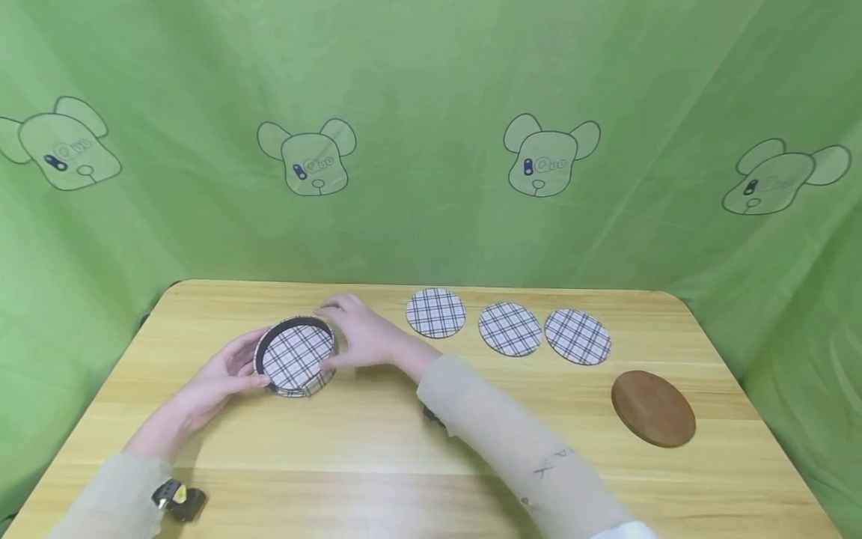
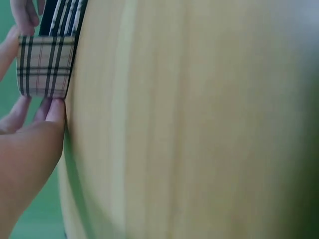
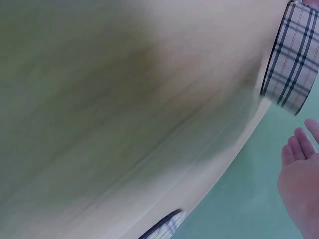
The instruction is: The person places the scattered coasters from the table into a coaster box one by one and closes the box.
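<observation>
A person has both hands at a round checked holder [image 2: 45, 64]. It is over the left part of the tabletop [image 1: 377, 464], between the two hands. The open top shows a dark inside wall and a checked disc [image 1: 296, 355] lying in it. It is hard to tell if the holder sits flat on the wood or is lifted a bit.

The left hand [image 1: 218, 382] has a bent grip on the holder's side, with its thumb near the front rim. The right hand [image 1: 367, 333] is spread wide around the other side. Its thumb is by the near edge and its fingers are by the far edge. The right wrist view shows some of those fingers apart from the wall, so that grip looks loose.

To the right lie a first loose disc [image 1: 435, 313], a second loose disc [image 1: 509, 329] and a third loose disc [image 1: 578, 337], all checked. A brown disc [image 1: 653, 409] lies closer to the person.

The step now seems to be getting the holder steady and lined up. The next move likely calls for a firm left grip and a gentle right one, so the holder does not tip.
</observation>
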Demonstrator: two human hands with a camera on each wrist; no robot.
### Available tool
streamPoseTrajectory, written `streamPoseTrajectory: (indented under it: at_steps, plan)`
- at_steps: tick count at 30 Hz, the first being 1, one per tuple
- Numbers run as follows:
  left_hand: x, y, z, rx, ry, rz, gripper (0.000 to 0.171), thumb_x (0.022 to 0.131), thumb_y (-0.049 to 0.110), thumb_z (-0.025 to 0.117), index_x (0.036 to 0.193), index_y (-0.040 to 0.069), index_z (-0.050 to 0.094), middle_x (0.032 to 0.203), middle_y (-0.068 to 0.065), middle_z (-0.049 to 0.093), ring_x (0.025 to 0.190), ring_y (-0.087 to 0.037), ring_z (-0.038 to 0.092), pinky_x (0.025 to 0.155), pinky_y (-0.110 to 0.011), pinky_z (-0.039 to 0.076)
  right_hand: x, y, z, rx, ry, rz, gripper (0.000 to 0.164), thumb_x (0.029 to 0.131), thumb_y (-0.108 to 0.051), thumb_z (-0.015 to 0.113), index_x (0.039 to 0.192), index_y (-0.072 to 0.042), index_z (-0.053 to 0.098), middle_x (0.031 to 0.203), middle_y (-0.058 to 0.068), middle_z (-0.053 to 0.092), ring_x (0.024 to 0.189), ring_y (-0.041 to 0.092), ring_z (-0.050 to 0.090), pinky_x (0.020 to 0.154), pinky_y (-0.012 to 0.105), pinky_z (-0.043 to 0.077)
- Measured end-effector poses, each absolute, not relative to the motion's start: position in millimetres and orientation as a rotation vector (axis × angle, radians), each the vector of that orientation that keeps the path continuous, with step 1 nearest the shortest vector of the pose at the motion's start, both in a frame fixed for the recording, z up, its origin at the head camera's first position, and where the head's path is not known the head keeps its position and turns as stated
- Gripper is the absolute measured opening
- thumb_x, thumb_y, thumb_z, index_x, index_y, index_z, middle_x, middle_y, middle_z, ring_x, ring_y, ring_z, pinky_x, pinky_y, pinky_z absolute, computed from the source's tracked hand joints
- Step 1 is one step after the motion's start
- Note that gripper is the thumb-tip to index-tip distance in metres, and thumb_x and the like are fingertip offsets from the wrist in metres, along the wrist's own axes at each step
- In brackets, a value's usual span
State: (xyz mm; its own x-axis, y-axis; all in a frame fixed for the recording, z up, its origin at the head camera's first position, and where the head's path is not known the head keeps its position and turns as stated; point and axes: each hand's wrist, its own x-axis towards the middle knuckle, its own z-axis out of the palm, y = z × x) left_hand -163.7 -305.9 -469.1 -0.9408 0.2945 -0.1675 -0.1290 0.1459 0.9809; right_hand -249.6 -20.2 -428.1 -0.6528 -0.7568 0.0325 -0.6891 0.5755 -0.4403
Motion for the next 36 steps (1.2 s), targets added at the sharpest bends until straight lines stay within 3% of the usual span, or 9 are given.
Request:
streamPoseTrajectory:
  at_steps: [4, 6, 14, 22, 29, 36]
  plan:
    - [-160, -303, -467, 0.093, 2.090, 1.902, 0.095, 0.092, -0.004, 0.072, 0.167, -0.003, 0.014, 0.172, -0.034, 0.016, 0.129, 0.001, 0.056, 0.103, -0.006, 0.048, -256, -8, -428, -1.195, 2.634, -0.696, 0.096, 0.086, -0.044, 0.087, 0.160, -0.004, 0.042, 0.167, 0.017, 0.039, 0.157, 0.032, 0.033, 0.131, 0.051, 0.035]
    - [-159, -302, -468, 0.072, 2.080, 1.925, 0.094, 0.092, -0.004, 0.072, 0.166, -0.004, 0.014, 0.172, -0.034, 0.016, 0.120, 0.011, 0.055, 0.102, -0.006, 0.049, -258, -2, -428, -1.178, 2.629, -0.730, 0.096, 0.086, -0.044, 0.087, 0.161, -0.004, 0.042, 0.167, 0.017, 0.038, 0.157, 0.033, 0.032, 0.131, 0.052, 0.034]
    - [-158, -304, -476, 0.082, 2.005, 2.010, 0.091, 0.094, -0.006, 0.067, 0.167, -0.003, 0.013, 0.172, -0.032, 0.013, 0.122, 0.009, 0.056, 0.105, -0.007, 0.047, -266, 31, -427, -1.091, 2.677, -0.715, 0.096, 0.085, -0.045, 0.087, 0.162, -0.010, 0.042, 0.167, 0.014, 0.040, 0.155, 0.033, 0.036, 0.129, 0.056, 0.036]
    - [-159, -307, -481, 0.173, 1.959, 2.049, 0.089, 0.095, -0.008, 0.065, 0.167, -0.003, 0.012, 0.172, -0.028, 0.016, 0.126, 0.008, 0.057, 0.108, -0.007, 0.046, -278, 72, -428, -1.005, 2.726, -0.708, 0.096, 0.084, -0.041, 0.089, 0.162, -0.009, 0.042, 0.164, 0.015, 0.042, 0.153, 0.034, 0.037, 0.129, 0.055, 0.036]
    - [-159, -308, -482, 0.197, 1.971, 2.035, 0.089, 0.095, -0.009, 0.063, 0.166, -0.005, 0.010, 0.165, -0.012, 0.036, 0.128, 0.009, 0.056, 0.108, -0.007, 0.045, -287, 97, -431, -0.963, 2.745, -0.759, 0.098, 0.082, -0.037, 0.091, 0.161, -0.006, 0.042, 0.163, 0.018, 0.042, 0.153, 0.038, 0.036, 0.129, 0.060, 0.034]
    - [-157, -308, -480, 0.186, 1.964, 2.037, 0.089, 0.095, -0.008, 0.063, 0.167, -0.002, 0.012, 0.170, -0.030, 0.014, 0.126, 0.009, 0.056, 0.108, -0.007, 0.046, -292, 114, -437, -0.897, 2.761, -0.768, 0.100, 0.079, -0.037, 0.093, 0.161, -0.006, 0.043, 0.163, 0.018, 0.040, 0.152, 0.039, 0.035, 0.128, 0.062, 0.035]
